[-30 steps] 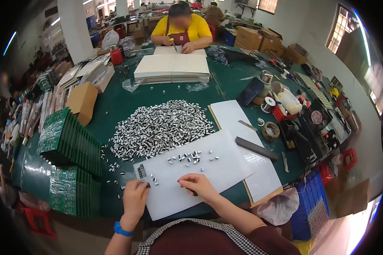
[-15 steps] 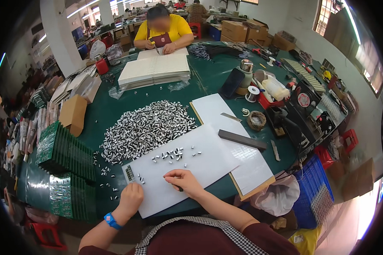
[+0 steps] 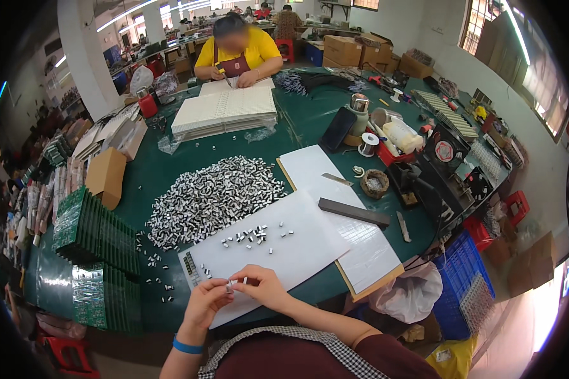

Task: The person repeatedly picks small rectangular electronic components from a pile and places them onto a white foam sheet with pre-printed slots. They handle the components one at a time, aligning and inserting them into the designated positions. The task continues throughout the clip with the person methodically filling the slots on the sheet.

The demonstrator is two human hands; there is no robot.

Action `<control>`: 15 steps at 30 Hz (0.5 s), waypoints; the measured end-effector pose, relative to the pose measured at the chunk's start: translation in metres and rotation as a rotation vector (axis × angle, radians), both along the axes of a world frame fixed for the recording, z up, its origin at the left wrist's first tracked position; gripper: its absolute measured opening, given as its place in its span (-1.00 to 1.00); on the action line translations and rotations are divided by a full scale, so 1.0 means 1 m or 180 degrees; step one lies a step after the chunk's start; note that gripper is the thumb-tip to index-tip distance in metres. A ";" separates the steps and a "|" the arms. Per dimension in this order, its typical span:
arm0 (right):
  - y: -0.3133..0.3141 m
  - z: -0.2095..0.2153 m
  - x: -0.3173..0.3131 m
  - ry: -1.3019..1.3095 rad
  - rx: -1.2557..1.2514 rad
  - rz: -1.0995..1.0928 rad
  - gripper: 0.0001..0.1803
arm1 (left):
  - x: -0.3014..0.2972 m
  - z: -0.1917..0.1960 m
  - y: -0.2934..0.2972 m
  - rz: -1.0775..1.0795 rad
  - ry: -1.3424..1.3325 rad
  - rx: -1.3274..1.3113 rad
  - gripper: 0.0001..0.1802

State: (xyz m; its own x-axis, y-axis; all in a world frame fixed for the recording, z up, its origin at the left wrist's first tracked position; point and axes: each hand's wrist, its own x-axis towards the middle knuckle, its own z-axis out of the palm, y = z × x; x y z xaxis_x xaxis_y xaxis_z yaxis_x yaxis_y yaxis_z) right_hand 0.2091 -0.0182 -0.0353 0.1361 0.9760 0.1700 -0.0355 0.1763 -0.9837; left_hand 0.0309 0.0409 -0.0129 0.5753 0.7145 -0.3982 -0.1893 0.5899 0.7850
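White paper sheet lies at the near edge of the green table, and both hands meet just above its front border. Left hand, with a blue wristband on the wrist, has its fingers curled in, thumb and forefinger pinched on a small silvery part. Right hand faces it, fingertips closed toward the same spot and touching or almost touching the left fingertips; whether it grips its own piece is too small to tell. Beside the hands, a narrow dark strip rests on the sheet's left end.

A little farther along the sheet, a loose scatter of small parts lies apart from the hands. Beyond the sheet's far edge spreads a big heap of silvery parts, with a few strays on the table to its left. Stacks of green circuit boards stand upright at the left, and a brown cardboard box lies behind them. To the right, a second white sheet on a board carries a dark flat bar.

Farther off rests a stack of white trays. At the far side, another person in a yellow shirt works over the trays with their own hands.
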 end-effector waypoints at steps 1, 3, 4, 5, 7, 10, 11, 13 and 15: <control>-0.003 0.004 -0.001 -0.0139 0.0028 -0.0013 -0.82 | 0.004 -0.001 -0.003 0.0010 -0.0106 -0.0007 -0.81; -0.006 0.008 0.002 -0.0132 0.0074 -0.0026 -0.83 | 0.008 -0.004 -0.006 0.0021 -0.0310 -0.0014 -0.81; -0.006 0.009 0.004 -0.0124 0.0102 -0.0035 -0.83 | 0.010 -0.005 -0.007 0.0019 -0.0347 -0.0018 -0.81; -0.007 0.009 0.004 -0.0143 0.0148 -0.0003 -0.84 | 0.010 -0.007 -0.008 0.0019 -0.0382 -0.0025 -0.82; -0.008 0.007 0.005 -0.0170 0.0229 0.0054 -0.84 | 0.014 -0.009 -0.008 0.0073 -0.0426 -0.0037 -0.81; -0.008 0.010 0.005 -0.0132 0.0184 -0.0035 -0.84 | 0.017 -0.010 -0.009 0.0186 -0.0456 -0.0040 -0.78; -0.009 0.011 0.004 -0.0162 0.0237 -0.0101 -0.84 | 0.018 -0.011 -0.009 0.0174 -0.0462 -0.0041 -0.76; -0.010 0.014 0.003 -0.0231 0.0337 -0.0233 -0.85 | 0.019 -0.011 -0.010 0.0171 -0.0516 -0.0070 -0.73; -0.010 0.012 0.001 -0.0249 0.0368 -0.0295 -0.85 | 0.023 -0.006 -0.013 0.0193 -0.0601 -0.0120 -0.71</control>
State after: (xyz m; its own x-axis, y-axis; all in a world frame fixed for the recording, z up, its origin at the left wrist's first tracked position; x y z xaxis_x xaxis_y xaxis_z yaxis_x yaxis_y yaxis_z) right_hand 0.2102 -0.0286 -0.0235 0.2066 0.9332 0.2941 0.0619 0.2875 -0.9558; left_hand 0.0540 0.0276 -0.0187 0.5987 0.7367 -0.3143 -0.3672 0.6012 0.7098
